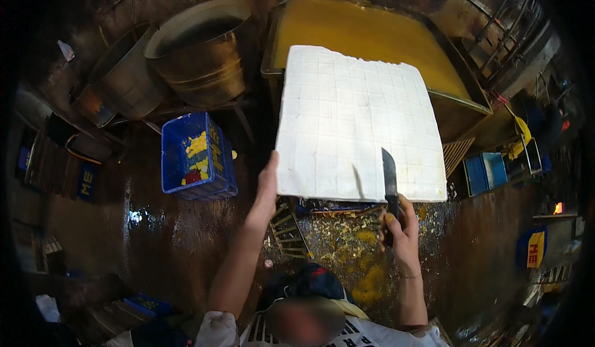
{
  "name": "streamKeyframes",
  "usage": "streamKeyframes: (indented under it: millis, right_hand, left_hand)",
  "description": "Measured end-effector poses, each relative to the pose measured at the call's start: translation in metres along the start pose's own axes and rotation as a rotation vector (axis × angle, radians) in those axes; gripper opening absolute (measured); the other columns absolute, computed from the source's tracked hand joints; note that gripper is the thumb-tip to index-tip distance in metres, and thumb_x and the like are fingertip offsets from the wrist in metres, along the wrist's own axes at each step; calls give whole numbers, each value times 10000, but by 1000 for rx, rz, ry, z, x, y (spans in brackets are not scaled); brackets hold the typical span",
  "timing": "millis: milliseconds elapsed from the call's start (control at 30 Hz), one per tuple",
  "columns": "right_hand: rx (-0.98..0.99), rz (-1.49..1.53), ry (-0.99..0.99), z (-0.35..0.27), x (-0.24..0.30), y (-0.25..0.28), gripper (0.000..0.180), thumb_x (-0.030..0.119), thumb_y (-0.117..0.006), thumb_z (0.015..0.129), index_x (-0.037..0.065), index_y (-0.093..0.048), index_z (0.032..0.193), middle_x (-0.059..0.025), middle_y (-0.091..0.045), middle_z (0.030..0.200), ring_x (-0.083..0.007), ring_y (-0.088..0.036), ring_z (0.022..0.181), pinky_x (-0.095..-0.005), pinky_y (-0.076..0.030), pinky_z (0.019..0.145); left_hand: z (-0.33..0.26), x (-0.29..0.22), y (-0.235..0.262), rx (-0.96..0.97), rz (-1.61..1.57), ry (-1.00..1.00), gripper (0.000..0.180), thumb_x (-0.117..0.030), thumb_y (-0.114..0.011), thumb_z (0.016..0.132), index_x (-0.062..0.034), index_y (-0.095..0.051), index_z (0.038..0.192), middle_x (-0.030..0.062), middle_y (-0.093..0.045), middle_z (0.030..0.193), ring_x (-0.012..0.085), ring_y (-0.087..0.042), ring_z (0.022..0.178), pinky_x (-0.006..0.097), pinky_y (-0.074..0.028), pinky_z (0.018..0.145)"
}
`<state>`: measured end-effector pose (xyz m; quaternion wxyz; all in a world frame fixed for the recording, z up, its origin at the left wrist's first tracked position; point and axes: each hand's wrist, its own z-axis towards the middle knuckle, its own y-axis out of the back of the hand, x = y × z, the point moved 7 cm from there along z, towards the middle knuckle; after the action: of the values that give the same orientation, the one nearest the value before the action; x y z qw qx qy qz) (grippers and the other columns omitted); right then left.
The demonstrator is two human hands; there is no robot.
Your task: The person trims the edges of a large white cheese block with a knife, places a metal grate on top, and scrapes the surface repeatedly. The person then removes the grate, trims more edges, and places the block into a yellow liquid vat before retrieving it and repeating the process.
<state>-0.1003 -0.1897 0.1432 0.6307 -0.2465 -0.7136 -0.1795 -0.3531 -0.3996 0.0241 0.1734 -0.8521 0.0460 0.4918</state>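
Note:
A big white slab [356, 121], scored into a grid of small squares, lies flat in front of me over a tank of yellow liquid [365, 31]. My left hand [268, 183] is stretched out with its fingers against the slab's near left edge. My right hand [400, 226] grips the handle of a dark knife [389, 175], whose blade points away from me over the slab's near edge at the right. The blade casts a thin shadow on the white surface.
Two large metal drums [198, 49] stand at the back left. A blue plastic crate [195, 155] with yellow scraps sits on the wet floor to the left. Yellow crumbs litter the ground below the slab. Blue boxes [486, 170] and metal railing are at the right.

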Motion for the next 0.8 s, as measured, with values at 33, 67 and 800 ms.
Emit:
streamKeyframes:
  millis: [33, 67, 800]
  right_hand:
    - [17, -9, -11, 16, 7, -16, 475, 60, -520, 980, 84, -393, 1438, -56, -592, 892, -102, -541, 557, -243, -435, 400]
    - [33, -18, -21, 31, 13, -31, 464, 68, -523, 982, 82, -403, 1430, -58, -595, 897, -96, -538, 546, -237, -422, 387]
    - [-382, -1095, 345, 400, 7, -333, 210, 128, -532, 949, -51, -470, 1039, -329, -624, 727, -505, -630, 713, -555, -509, 619]
  left_hand:
    - [2, 0, 1, -50, 25, -29, 768, -619, -525, 943, 11, -506, 1381, 149, -581, 1326, 210, -517, 1222, 349, -393, 1025]
    - [0, 4, 0, -21, 10, -20, 795, -619, -537, 932, 18, -478, 1403, 168, -546, 1378, 240, -509, 1249, 361, -371, 1057]
    - [335, -184, -37, 421, 117, -222, 529, -245, -572, 1003, -44, -426, 1470, 64, -619, 1162, 120, -594, 1032, 271, -493, 853]
